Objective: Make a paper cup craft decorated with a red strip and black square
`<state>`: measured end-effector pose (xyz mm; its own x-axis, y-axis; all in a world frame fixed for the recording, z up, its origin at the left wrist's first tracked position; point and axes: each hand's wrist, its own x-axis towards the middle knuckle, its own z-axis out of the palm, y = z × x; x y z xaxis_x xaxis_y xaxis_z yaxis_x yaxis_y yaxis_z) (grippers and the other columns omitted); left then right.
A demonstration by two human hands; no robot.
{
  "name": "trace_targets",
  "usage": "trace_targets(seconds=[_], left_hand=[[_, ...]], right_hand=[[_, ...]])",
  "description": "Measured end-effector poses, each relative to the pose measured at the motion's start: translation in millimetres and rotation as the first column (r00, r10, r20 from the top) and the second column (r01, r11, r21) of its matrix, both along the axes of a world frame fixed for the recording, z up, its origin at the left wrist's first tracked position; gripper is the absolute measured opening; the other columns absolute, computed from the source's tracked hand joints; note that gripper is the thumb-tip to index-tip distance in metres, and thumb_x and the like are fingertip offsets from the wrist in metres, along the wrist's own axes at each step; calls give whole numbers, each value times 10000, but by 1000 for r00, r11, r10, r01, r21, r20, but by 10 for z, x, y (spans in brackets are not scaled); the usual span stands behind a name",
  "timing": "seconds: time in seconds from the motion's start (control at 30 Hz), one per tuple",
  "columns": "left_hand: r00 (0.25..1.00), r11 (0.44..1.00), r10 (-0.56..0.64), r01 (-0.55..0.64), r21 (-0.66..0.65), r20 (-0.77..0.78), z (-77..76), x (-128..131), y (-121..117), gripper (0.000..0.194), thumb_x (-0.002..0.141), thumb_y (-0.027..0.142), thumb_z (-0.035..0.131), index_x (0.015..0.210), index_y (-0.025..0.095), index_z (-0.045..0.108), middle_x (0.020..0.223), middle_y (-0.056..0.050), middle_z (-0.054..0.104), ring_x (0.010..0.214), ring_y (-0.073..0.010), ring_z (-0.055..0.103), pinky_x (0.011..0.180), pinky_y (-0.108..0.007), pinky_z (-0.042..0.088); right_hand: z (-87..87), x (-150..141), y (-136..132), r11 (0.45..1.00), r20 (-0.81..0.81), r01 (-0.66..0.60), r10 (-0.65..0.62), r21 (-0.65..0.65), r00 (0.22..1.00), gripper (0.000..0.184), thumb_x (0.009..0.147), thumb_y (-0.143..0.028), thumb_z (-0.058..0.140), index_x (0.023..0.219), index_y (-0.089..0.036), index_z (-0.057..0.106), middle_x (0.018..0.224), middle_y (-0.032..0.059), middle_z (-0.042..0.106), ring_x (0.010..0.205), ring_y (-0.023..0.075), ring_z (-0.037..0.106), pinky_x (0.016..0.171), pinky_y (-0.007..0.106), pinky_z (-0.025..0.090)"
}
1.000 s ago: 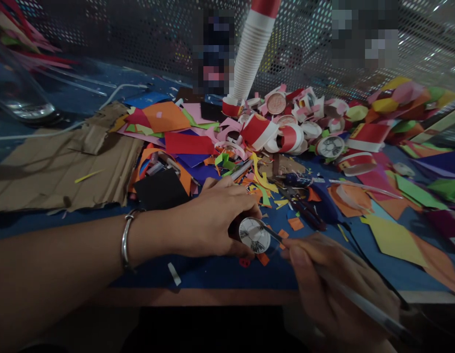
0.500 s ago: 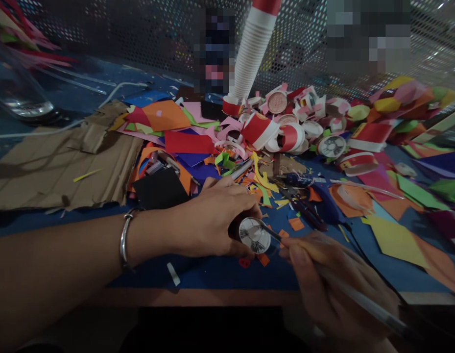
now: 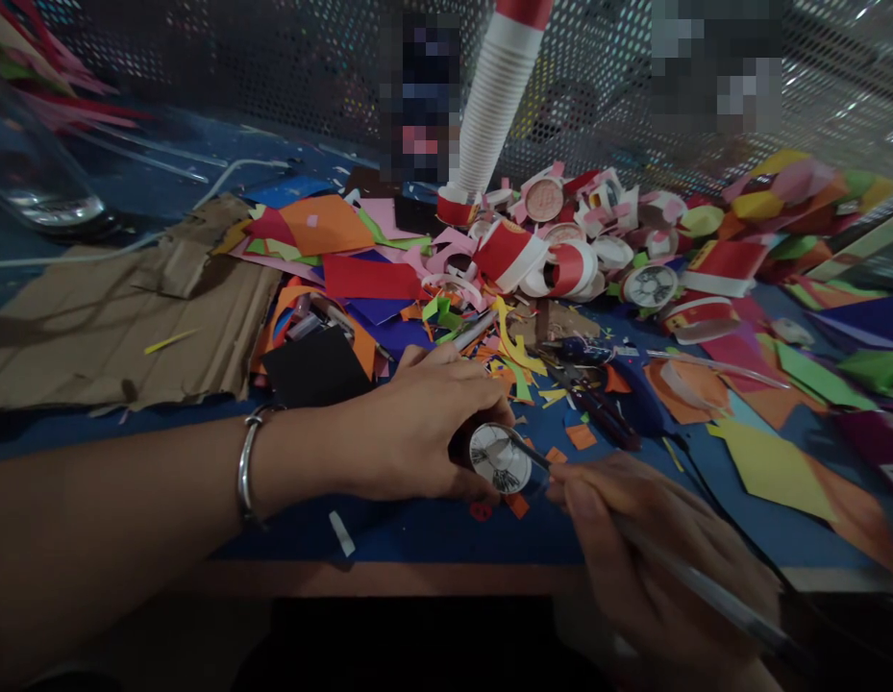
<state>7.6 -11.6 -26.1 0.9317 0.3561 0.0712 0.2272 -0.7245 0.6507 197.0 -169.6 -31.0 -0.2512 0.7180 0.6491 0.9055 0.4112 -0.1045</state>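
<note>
My left hand (image 3: pixel 424 423) is wrapped round a small paper cup whose round white base (image 3: pixel 501 459) faces up. Black strokes fan out on that base like wheel spokes. A pen (image 3: pixel 695 577) is pinched in my right hand (image 3: pixel 648 538), and its tip touches the white disc near the upper middle. Just below the cup lie a small red scrap (image 3: pixel 481 510) and an orange scrap (image 3: pixel 516 506). Another cup piece with a similar spoke drawing (image 3: pixel 651 285) rests farther back on the right. The cup's sides are mostly hidden by my left fingers.
Behind my hands stand a tall stack of paper cups (image 3: pixel 495 106) and a heap of cut cup pieces (image 3: pixel 576 255). Scissors (image 3: pixel 605 413) and a blue glue gun (image 3: pixel 640 384) lie to the right. Corrugated cardboard (image 3: pixel 129 327), a black paper square (image 3: pixel 317 369) and a glass (image 3: pixel 46 183) are leftward.
Both hands keep nearly the same place, and the pen tip stays on the white disc with at most a slight shift. The cup has not visibly moved.
</note>
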Motion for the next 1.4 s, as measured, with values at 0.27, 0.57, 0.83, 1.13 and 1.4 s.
trace_targets(seconds=[0.27, 0.57, 0.83, 1.13, 1.4], left_hand=[[1000, 1000, -9, 9, -13, 11, -1, 7, 13, 479, 769, 500, 900, 1106, 227, 697, 1133, -49, 680, 1127, -307, 546, 897, -401, 328], [1000, 1000, -4, 4, -14, 1, 4, -12, 8, 470, 768, 467, 904, 1116, 227, 700, 1146, -50, 684, 1147, -313, 538, 895, -403, 326], [1000, 1000, -2, 2, -24, -9, 31, 0, 2, 468, 773, 473, 903, 1116, 224, 705, 1146, -43, 685, 1147, -302, 533, 894, -392, 312], [1000, 1000, -6, 6, -31, -3, 24, -6, 6, 434, 772, 452, 894, 1090, 227, 701, 1133, -31, 690, 1140, -296, 547, 894, -394, 313], [1000, 1000, 3, -3, -15, 4, 13, -1, 0, 434, 776, 476, 889, 1079, 231, 698, 1119, -33, 689, 1120, -292, 550, 891, -398, 323]], right_hand=[[9, -10, 12, 999, -22, -33, 33, -20, 999, 122, 1002, -72, 563, 1045, -123, 666, 852, 66, 799, 764, 166, 785, 805, 266, 644], [-1, -17, 16, 999, 5, -34, 34, -9, 999, 150, 1006, -81, 565, 1096, -148, 665, 860, 57, 817, 770, 181, 800, 810, 277, 666], [15, -32, 30, 998, -18, -47, 47, -30, 999, 202, 980, -61, 572, 1110, -176, 675, 877, 47, 826, 757, 204, 808, 768, 302, 682], [-24, -34, 20, 999, -29, -40, 39, -21, 999, 183, 1000, -66, 560, 1121, -158, 661, 884, 43, 822, 793, 177, 805, 837, 267, 661], [-26, -24, 21, 998, -39, -44, 43, -33, 998, 173, 1003, -80, 576, 1126, -162, 666, 883, 44, 822, 781, 181, 799, 819, 288, 666]])
